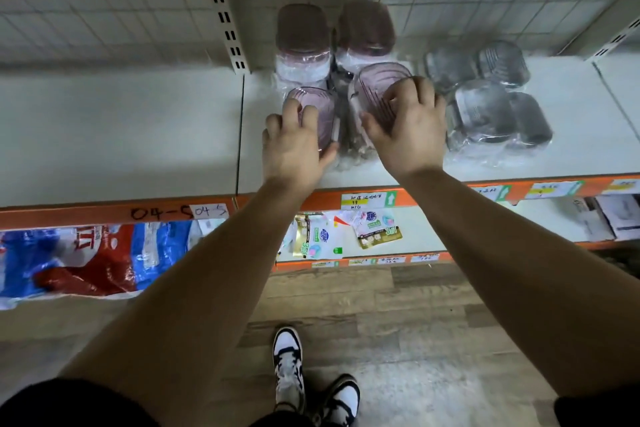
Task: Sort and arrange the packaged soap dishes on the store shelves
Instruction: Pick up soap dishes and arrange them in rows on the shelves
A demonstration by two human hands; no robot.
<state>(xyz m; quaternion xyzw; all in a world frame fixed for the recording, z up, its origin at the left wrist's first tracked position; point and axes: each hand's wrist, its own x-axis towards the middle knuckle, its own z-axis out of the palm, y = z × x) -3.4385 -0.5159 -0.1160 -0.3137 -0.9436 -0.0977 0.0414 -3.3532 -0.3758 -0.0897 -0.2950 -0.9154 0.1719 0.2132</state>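
Observation:
Pink soap dishes wrapped in clear plastic stand on a white store shelf (138,135). My left hand (294,146) grips the front left pink pack (317,104), fingers curled over its top. My right hand (408,128) grips the front right pink pack (375,87) the same way. Two darker pink packs (303,31) (365,28) stand behind them against the back grid. To the right lies a cluster of several grey soap dish packs (491,100).
The shelf's left section is bare, split off by a slotted upright (230,31). An orange front rail (433,194) carries price tags. Small sachets (377,232) and a red and blue bag (86,260) lie on lower shelves. My shoes (289,367) stand on wood flooring.

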